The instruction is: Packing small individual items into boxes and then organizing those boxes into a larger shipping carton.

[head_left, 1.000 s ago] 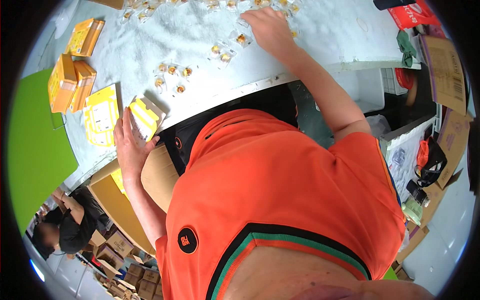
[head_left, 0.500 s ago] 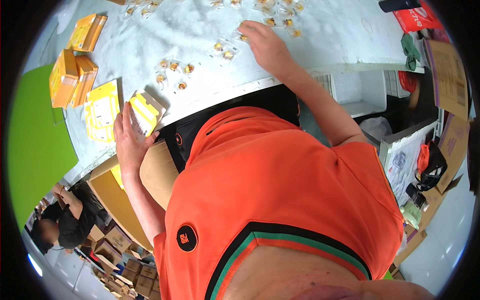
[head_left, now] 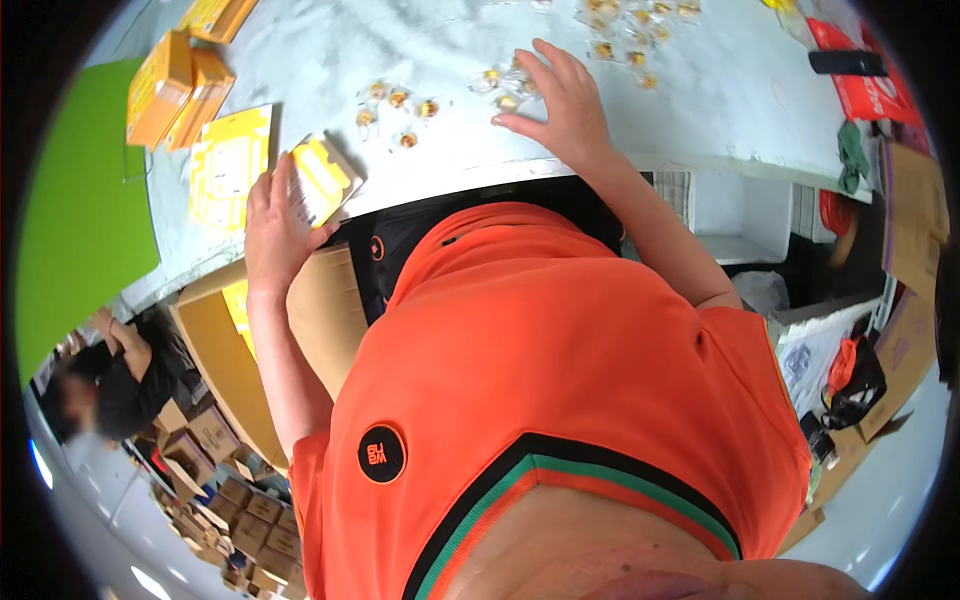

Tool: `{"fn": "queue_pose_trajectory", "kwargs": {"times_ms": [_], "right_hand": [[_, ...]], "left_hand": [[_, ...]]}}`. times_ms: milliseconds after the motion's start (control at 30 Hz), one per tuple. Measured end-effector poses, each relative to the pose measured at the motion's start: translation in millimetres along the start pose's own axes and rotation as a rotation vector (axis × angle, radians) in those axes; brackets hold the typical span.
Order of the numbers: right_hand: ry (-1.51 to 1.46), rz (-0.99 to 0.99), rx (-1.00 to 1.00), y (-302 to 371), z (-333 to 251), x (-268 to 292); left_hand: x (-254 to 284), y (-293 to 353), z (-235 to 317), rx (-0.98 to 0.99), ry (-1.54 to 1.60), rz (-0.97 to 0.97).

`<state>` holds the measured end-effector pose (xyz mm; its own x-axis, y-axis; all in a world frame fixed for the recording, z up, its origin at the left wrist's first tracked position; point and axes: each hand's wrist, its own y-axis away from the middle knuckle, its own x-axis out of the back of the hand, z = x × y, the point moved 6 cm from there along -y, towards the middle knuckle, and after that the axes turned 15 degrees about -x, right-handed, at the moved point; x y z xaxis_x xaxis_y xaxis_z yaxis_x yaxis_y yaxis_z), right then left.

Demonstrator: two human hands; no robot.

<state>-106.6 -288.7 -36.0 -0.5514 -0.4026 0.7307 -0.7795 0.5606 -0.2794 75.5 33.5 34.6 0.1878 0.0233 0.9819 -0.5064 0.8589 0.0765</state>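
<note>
My left hand (head_left: pixel 276 232) grips a small yellow-and-white carton (head_left: pixel 322 182) at the table's near edge, fingers along its left side and thumb at its lower end. Its flap end faces up. Flat beside it lies another yellow-and-white carton (head_left: pixel 230 168). Over the table, my right hand (head_left: pixel 572 112) is open, thumb and fingers spread, with nothing visible in it. Just left of its fingers are a few small clear packets (head_left: pixel 507 102) with yellow-brown contents. Another loose cluster of such packets (head_left: pixel 398 100) sits between the carton and this hand.
More packets (head_left: pixel 638 58) are scattered farther back. Orange cartons (head_left: pixel 160 88) are stacked at the left, by a green surface (head_left: pixel 85 200). Below the table edge stands an open cardboard box (head_left: pixel 325 305). A red bag (head_left: pixel 880 95) lies far right. A person (head_left: pixel 120 375) is at lower left.
My right hand has opened, its fingers now apart from a packet they covered earlier; that packet lies beside two others. The left hand keeps its carton. The whole view has shifted.
</note>
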Motion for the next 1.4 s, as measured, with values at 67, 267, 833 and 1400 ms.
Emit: {"fn": "queue_pose_trajectory", "kwargs": {"times_ms": [67, 267, 833, 1400], "right_hand": [[0.048, -0.023, 0.054, -0.2, -7.6, -12.8], [0.020, -0.199, 0.180, -15.0, -50.5, -60.2], [-0.148, -0.320, 0.426, -62.2, -91.5, -81.2], [0.057, -0.684, 0.018, -78.3, -80.9, -97.5]], "left_hand": [[-2.2, -6.4, -1.4, -0.001, -0.051, -0.025], [-8.4, -26.1, 0.1, 0.020, -0.107, -0.085], [-15.6, -72.3, 17.6, -0.062, -0.088, -0.117], [-19.0, -87.7, 28.4, -0.110, -0.048, -0.121]]}}
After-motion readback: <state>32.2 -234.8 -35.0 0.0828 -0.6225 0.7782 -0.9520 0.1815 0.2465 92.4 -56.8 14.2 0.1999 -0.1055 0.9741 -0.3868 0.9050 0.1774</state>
